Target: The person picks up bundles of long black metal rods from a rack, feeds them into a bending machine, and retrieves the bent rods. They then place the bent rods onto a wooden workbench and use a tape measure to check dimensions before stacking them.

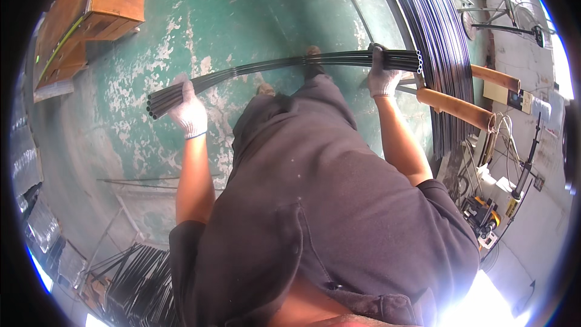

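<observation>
A bundle of long thin black tubes (272,65) stretches across in front of me, gripped near both ends. My left hand (190,110), in a whitish work glove, is closed around the tubes close to their dark open left ends. Near the other end, my gloved right hand (384,75) is wrapped round the same bundle, thumb on top. Its right tips show bright round openings and overlap the edge of a large stack of black tubes (433,30) on a rack. Part of my grip under the tubes is hidden.
Brown cylindrical posts (457,108) jut out beside the tube stack at right. A wooden cabinet (118,0) stands at far left. Behind me at lower left lies a pile of black bars (142,284). Tools and cables (484,218) sit along the right wall. The green floor (212,18) is worn.
</observation>
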`<state>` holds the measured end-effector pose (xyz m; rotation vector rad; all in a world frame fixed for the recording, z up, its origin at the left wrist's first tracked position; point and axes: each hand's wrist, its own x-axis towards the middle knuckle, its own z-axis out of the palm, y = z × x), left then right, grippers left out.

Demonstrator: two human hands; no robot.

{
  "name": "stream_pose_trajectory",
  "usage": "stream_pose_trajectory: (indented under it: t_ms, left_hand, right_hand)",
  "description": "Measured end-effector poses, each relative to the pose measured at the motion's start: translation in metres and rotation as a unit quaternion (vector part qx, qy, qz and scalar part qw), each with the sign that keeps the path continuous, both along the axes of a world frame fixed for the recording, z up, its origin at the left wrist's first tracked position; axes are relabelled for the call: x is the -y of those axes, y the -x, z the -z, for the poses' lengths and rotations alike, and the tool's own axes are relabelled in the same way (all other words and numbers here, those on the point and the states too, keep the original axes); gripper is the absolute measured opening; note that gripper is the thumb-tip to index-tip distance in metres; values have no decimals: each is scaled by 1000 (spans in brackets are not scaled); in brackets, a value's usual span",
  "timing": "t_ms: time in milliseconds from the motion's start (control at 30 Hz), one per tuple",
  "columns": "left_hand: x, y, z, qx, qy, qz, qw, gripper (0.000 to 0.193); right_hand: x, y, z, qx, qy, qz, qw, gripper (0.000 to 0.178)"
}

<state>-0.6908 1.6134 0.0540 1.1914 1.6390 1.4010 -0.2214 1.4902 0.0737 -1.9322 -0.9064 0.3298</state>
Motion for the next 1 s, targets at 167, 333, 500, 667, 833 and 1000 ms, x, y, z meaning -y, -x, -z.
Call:
stream_pose_trajectory:
  t_ms: [167, 333, 500, 667, 833, 1000]
  left_hand:
    - [2, -2, -1, -11, 43, -29, 999, 22]
    - [-3, 6, 9, -8, 32, -14, 999, 22]
    - [-6, 13, 10, -3, 31, 19, 999, 23]
    - [-9, 2, 5, -6, 61, 2, 998, 23]
    - [-8, 5, 5, -3, 40, 8, 999, 23]
    - [-8, 6, 1, -30, 33, 24, 999, 21]
  right_hand:
    - [0, -2, 4, 15, -1, -12, 1000, 23]
    - [-3, -6, 7, 25, 8, -12, 1000, 22]
    - [-6, -6, 9, -8, -37, 2, 999, 24]
    - [-3, -3, 8, 13, -19, 9, 1000, 24]
    - [-4, -5, 11, -2, -10, 14, 1000, 25]
    - [-4, -6, 14, 3, -16, 8, 1000, 27]
